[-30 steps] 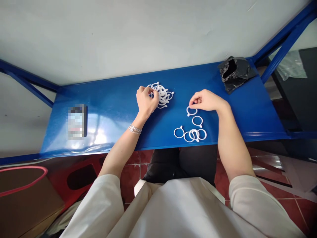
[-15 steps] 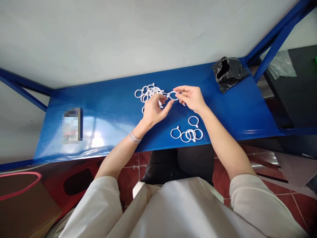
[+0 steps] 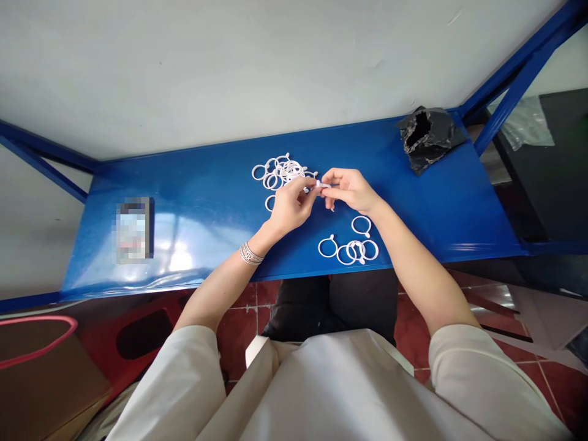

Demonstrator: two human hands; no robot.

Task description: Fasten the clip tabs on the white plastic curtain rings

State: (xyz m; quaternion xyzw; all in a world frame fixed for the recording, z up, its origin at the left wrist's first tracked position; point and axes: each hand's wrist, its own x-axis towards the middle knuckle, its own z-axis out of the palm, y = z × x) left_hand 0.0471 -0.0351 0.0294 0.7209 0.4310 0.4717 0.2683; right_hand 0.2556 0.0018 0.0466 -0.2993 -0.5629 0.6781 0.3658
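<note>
Between my two hands is a white curtain ring (image 3: 326, 185), seen nearly edge-on. My left hand (image 3: 291, 205) pinches its small eyelet end between thumb and forefinger. The other side of the ring sits in the closed thumb and fingertips of my right hand (image 3: 351, 191). Just beyond my left hand lies a heap of similar white rings (image 3: 258, 173), partly hidden by that hand. Nearer to me, below my right hand, a smaller group of white rings (image 3: 327, 247) lies on the blue table (image 3: 215, 202), some overlapping.
A crumpled black plastic bag (image 3: 429, 138) rests at the back right of the table. At the left lies a blurred, phone-like object (image 3: 135, 229). Blue frame bars (image 3: 514, 98) rise at both ends, and a pale wall (image 3: 257, 73) stands behind.
The held ring has turned from face-up to nearly edge-on. My left fingers have closed on its eyelet end, and the hands have come closer together.
</note>
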